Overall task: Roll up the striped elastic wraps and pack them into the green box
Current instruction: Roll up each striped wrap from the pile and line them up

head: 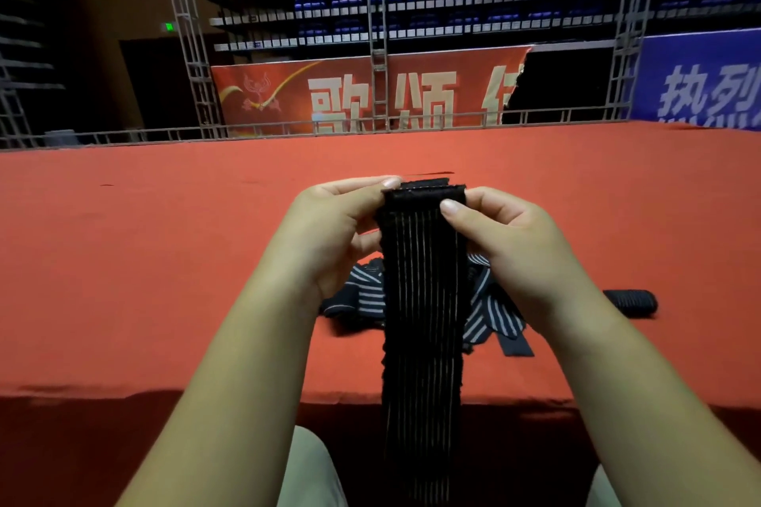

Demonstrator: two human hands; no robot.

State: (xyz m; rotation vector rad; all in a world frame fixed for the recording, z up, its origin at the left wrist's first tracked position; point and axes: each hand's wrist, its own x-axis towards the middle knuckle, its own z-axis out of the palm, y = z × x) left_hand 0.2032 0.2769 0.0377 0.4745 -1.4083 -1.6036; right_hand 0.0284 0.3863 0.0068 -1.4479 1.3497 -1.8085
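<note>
My black wrap [424, 321] with thin pale stripes, top end folded over, hangs past the worktop's [164, 259] front edge. A loose striped heap [492, 311] lies behind it, with a rolled wrap [630, 302] to its right.

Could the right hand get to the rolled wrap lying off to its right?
Probably, once freed: the roll lies near the right hand with nothing between, but that hand pinches the long wrap.

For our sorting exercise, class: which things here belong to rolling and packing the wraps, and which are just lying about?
Job in hand: black striped wrap, pinched by left hand and right hand; loose pile of wraps; rolled wrap; no green box in view.
Lying about: red banner; blue banner; metal truss.
</note>
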